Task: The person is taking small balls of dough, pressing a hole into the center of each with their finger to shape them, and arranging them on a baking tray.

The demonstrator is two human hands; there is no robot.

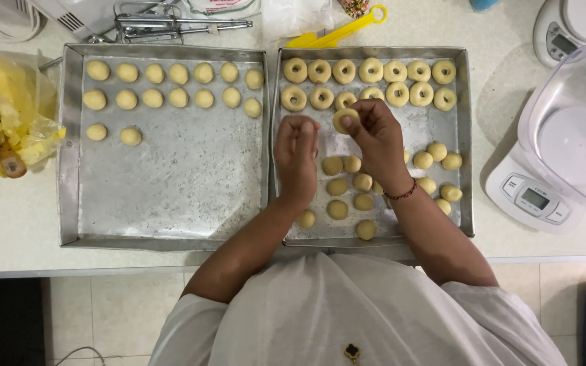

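While my right hand [374,139] pinches a dough ball [344,119] between its fingertips, my left hand [297,152] is curled shut on nothing I can see. Squeezing too hard could crack it. A slip would drop it onto the ringed pieces [320,98] at twelve o'clock.

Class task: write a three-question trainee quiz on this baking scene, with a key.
1. True or false: the right hand pinches a dough piece over the right tray.
2. Which tray holds the ring-shaped pieces? A) left tray B) right tray
3. Fill in: the bracelet sits on the ___ wrist.
Key: 1 true; 2 B; 3 right.
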